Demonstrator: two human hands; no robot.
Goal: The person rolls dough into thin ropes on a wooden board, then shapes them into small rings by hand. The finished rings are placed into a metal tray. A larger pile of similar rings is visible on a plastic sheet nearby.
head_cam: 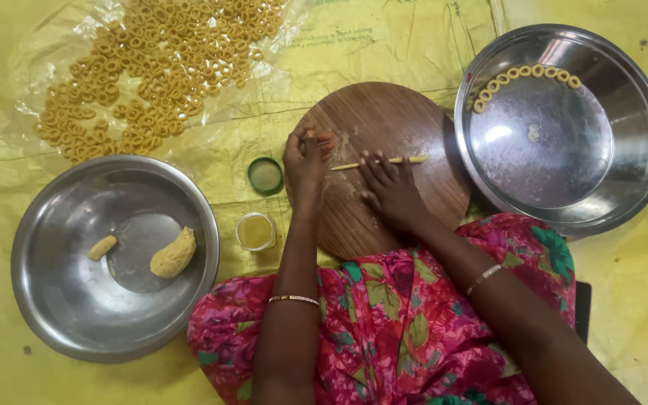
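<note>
Yellow plastic sheeting, creased and glossy, covers the floor. A round wooden board, brown and dusted with flour, lies in front of the person's lap, which is draped in pink floral cloth. The right hand lies flat on the board, fingers extended and close together, the fingertips pressing on a thin dough rope, pale yellow and pencil-shaped, that runs crosswise under them and juts out on both sides. The left hand rests at the board's left edge, just left of the rope's end, fingers curled loosely together; whether it pinches a bit of dough cannot be told from this angle. Left of those fingers sit a green lid and a small open jar of yellowish liquid. Beyond the right fingertips, a shiny steel pan holds a curved row of small dough rings. A second steel basin, lower left, holds two dough lumps. Far left, many finished rings spread over clear plastic.
</note>
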